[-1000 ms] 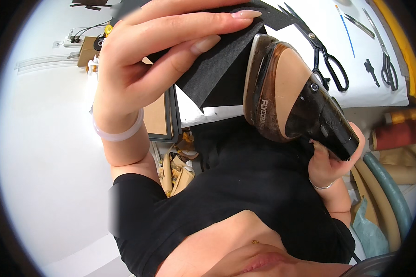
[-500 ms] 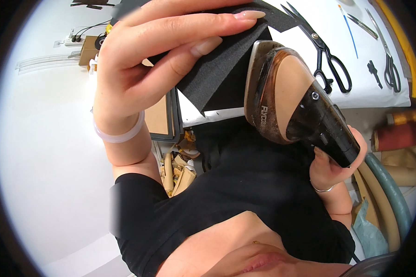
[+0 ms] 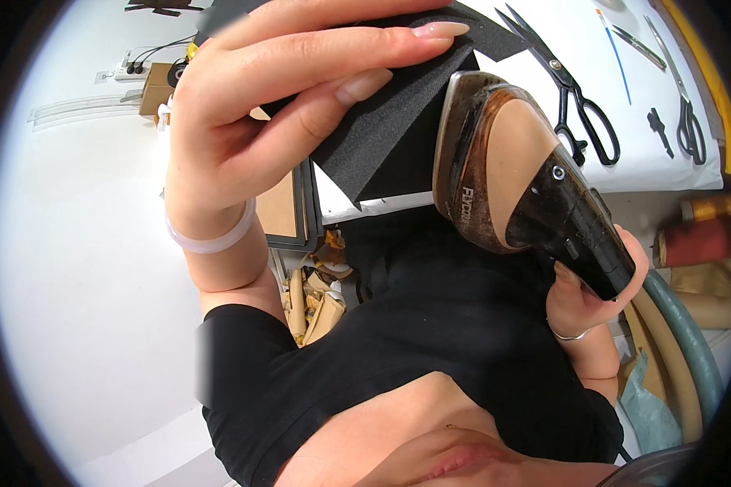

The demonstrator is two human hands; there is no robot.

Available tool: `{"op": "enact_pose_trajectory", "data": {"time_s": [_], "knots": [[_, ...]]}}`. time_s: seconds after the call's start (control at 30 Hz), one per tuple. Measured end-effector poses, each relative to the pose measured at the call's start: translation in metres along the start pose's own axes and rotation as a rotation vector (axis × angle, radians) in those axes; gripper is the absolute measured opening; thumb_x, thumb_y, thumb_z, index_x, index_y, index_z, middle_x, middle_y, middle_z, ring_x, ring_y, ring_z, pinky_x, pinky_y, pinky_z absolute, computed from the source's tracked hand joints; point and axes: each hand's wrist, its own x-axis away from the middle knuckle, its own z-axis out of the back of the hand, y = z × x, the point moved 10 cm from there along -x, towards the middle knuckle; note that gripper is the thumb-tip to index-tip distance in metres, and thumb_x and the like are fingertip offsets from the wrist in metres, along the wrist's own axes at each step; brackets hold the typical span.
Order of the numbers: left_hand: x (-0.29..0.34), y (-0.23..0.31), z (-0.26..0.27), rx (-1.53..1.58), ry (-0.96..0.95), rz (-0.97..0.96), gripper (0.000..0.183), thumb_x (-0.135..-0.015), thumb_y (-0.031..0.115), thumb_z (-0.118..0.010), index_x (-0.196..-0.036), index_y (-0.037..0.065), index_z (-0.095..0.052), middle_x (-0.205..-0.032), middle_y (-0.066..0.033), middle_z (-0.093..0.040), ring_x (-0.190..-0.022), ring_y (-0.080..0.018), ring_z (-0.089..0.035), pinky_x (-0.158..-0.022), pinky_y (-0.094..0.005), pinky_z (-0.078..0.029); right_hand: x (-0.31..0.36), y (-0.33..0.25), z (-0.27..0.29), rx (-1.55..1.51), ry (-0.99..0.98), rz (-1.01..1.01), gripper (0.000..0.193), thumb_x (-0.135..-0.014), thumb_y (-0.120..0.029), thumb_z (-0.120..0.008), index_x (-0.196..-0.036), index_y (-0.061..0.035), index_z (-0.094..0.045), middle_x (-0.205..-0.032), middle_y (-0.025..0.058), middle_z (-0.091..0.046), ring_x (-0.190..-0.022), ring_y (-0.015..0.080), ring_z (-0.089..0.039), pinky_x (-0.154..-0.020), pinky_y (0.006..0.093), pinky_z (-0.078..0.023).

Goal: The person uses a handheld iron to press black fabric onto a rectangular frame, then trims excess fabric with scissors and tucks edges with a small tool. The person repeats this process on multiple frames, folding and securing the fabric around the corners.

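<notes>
My left hand (image 3: 260, 105) is raised at the upper left, its thumb and stretched fingers on a piece of black fabric (image 3: 398, 126). I cannot see how its underside meets the cloth. A pointed corner of the fabric hangs over the near table edge. On the right, my right hand (image 3: 581, 300) is closed round the black handle of a handheld steam iron (image 3: 516, 170) with a see-through brownish tank. The iron's metal soleplate faces left, close beside the fabric; I cannot tell whether they touch. More black material (image 3: 495, 36) lies beyond my fingertips.
Large black-handled scissors (image 3: 577, 105) lie on the white tabletop (image 3: 593, 174). Further right are a slim blue brush (image 3: 615, 61), a second pair of scissors (image 3: 689, 122) and a small black tool (image 3: 660, 131). Rolls of material (image 3: 694, 243) stand at the right; scraps (image 3: 317, 304) lie below the table.
</notes>
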Motion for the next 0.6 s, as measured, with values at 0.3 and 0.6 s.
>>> {"op": "enact_pose_trajectory", "data": {"time_s": [0.3,0.6], "knots": [[-0.0009,0.0002,-0.0001,-0.027,-0.029,0.05,0.038,-0.081,0.0,-0.062,-0.116,-0.002,-0.077,-0.13,-0.0325,-0.065,-0.132,-0.0423,-0.059,-0.125,-0.0493,-0.025,-0.0003,-0.0004,0.0022,0.084,0.001,-0.03,0.083,-0.072,-0.004,-0.091,-0.135,-0.0021,-0.038,-0.111,0.0187,-0.062,-0.093,0.0258,-0.068,-0.085,0.0376,-0.055],[-0.0019,0.0027,-0.0019,-0.099,-0.045,0.062,0.038,-0.08,0.0,-0.063,-0.115,-0.003,-0.077,-0.13,-0.0327,-0.065,-0.132,-0.0423,-0.059,-0.125,-0.0494,-0.024,-0.0004,-0.0008,0.0022,0.104,-0.01,-0.023,0.084,-0.073,-0.004,-0.091,-0.137,-0.0022,-0.037,-0.112,0.0184,-0.062,-0.095,0.025,-0.067,-0.084,0.0365,-0.055]]}}
